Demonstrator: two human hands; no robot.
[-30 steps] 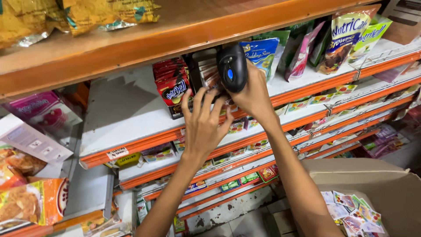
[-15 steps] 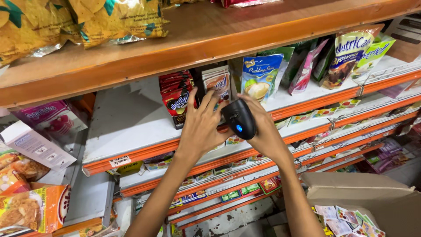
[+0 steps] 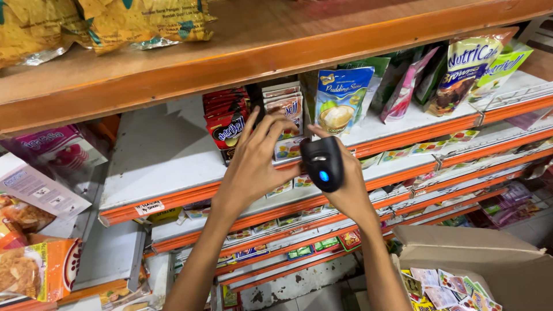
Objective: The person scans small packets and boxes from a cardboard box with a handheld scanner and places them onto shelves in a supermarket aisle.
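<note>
Since a second ago the black handheld scanner has dropped from up by the upper shelf's edge to the front of the white shelf, its blue light facing the camera; the right hand has come down with it and is wrapped closed around its body; the left hand has stayed in place, fingers spread and open, fingertips resting on a small white and orange box standing upright on that shelf; just left of the box stands a row of red packets; just right of it stands a blue pouch, with green and pink pouches farther right; a brown cardboard box of small sachets sits near right, below the hands.
</note>
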